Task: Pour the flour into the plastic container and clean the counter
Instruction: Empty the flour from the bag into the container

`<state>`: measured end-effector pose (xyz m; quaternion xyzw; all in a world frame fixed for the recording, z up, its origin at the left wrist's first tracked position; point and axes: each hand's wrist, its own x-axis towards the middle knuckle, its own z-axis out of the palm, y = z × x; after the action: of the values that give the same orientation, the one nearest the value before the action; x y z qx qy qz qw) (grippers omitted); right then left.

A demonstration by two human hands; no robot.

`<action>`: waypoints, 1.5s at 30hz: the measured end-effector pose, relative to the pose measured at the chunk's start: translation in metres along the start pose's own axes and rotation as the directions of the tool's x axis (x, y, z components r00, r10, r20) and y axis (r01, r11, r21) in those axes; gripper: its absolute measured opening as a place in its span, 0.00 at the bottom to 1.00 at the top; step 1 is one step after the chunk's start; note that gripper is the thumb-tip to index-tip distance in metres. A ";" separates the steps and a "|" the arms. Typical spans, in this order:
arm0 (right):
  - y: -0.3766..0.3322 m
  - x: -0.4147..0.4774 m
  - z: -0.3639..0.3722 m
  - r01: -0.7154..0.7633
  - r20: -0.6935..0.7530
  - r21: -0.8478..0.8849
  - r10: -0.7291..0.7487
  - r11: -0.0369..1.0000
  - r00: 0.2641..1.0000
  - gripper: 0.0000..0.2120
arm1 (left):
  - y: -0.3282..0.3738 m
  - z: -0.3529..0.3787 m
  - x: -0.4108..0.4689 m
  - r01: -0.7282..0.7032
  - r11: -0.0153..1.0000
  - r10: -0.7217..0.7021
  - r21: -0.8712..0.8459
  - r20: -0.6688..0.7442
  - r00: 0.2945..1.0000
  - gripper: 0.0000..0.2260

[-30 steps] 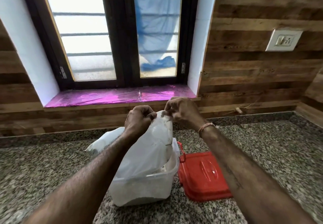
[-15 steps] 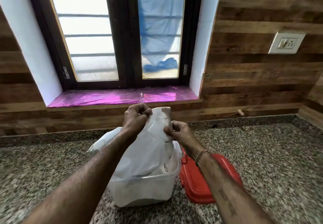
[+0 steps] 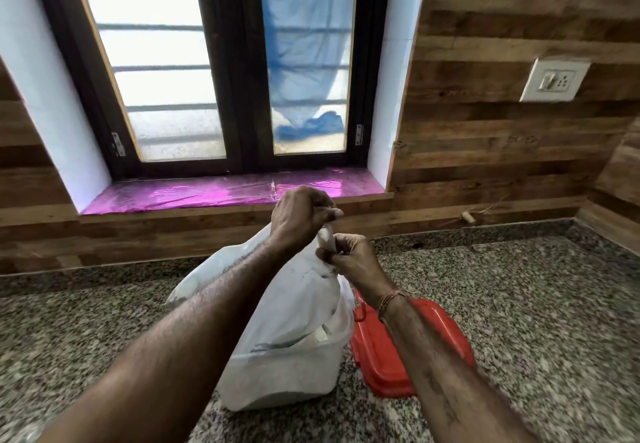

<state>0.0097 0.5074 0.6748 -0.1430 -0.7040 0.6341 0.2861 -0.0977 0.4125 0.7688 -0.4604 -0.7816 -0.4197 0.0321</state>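
Left grip and right grip pinch the top of the flour bag standing in the plastic container, red lid at three o'clock on the surface.

No writing, label, brand or number can be read. The white bag, the plastic container, the red lid to its right and the wall socket at far right show no legible marks.

Right of container, red lid blocks counter
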 end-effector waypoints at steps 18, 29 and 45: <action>-0.009 -0.002 0.005 0.053 -0.249 -0.124 -0.083 0.991 0.965 0.34 | -0.052 -0.011 -0.017 0.325 0.935 -0.342 -0.146 -0.116 0.933 0.07; -0.024 -0.011 0.011 0.109 -0.043 -0.314 -0.129 0.943 0.991 0.27 | -0.044 -0.011 -0.014 0.416 0.908 -0.419 -0.054 -0.168 0.892 0.10; -0.025 -0.025 0.005 -0.011 -0.066 -0.475 -0.023 0.880 0.998 0.32 | -0.044 -0.008 -0.021 0.383 0.924 -0.380 0.003 -0.122 0.917 0.08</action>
<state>0.0303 0.4855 0.6932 -0.2284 -0.8281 0.4358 0.2686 -0.1215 0.3826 0.7378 -0.2730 -0.8586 -0.4340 0.0026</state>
